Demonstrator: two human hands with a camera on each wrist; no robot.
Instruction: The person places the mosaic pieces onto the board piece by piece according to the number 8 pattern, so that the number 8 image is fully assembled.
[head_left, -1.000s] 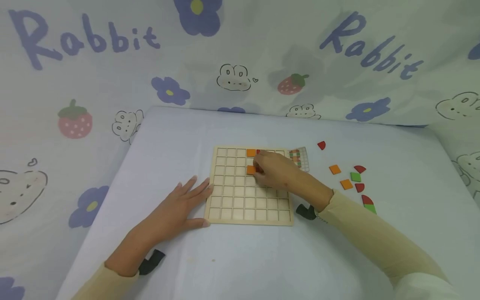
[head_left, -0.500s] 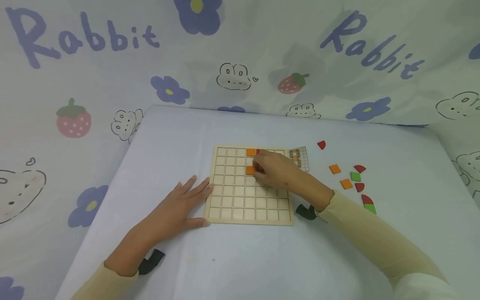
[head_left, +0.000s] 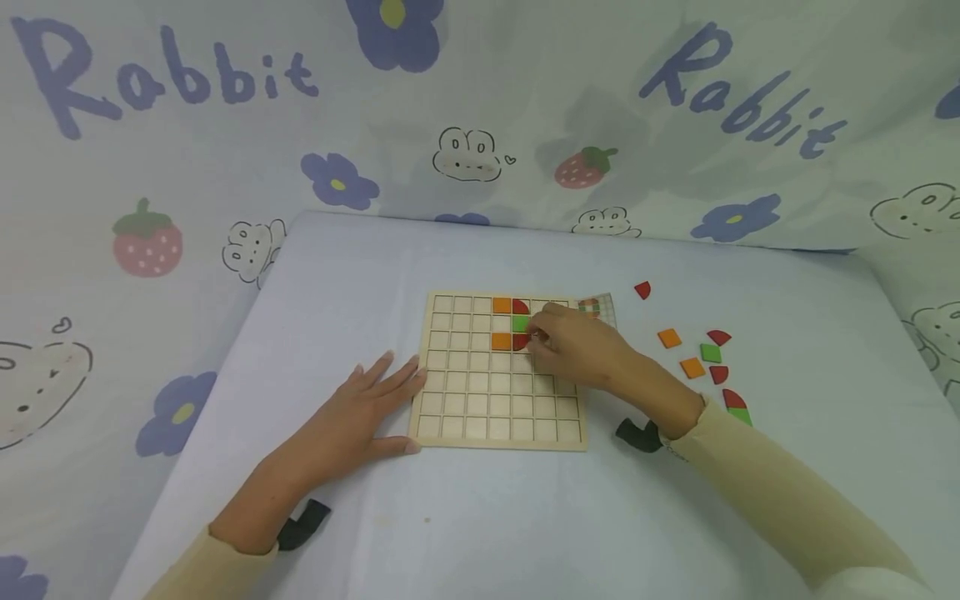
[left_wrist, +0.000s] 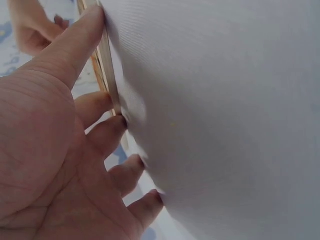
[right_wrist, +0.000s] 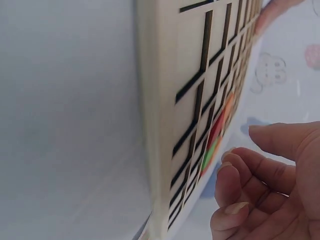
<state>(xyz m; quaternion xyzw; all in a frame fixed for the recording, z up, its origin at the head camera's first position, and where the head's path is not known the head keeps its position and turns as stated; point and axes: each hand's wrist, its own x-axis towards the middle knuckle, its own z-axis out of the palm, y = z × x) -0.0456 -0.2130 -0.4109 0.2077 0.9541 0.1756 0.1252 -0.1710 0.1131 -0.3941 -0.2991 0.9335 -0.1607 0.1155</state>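
1. Board (head_left: 495,392): pale wood, square, grid of shallow square cells; lies flat on the table, most cells bare. Left edge touched by fingers of left hand (head_left: 352,421), palm down on the cloth.
2. Orange tiles (head_left: 502,306): two squares, seated in the top and third rows, same column.
3. Red pieces (head_left: 521,307): quarter-round, one just right of each orange tile.
4. Green tile (head_left: 519,323): square, between the two red pieces, second row.
5. Right hand (head_left: 581,350): over the board's upper right cells, fingers loosely curled, fingertips (right_wrist: 235,207) just beside the red and green pieces; contact cannot be told.
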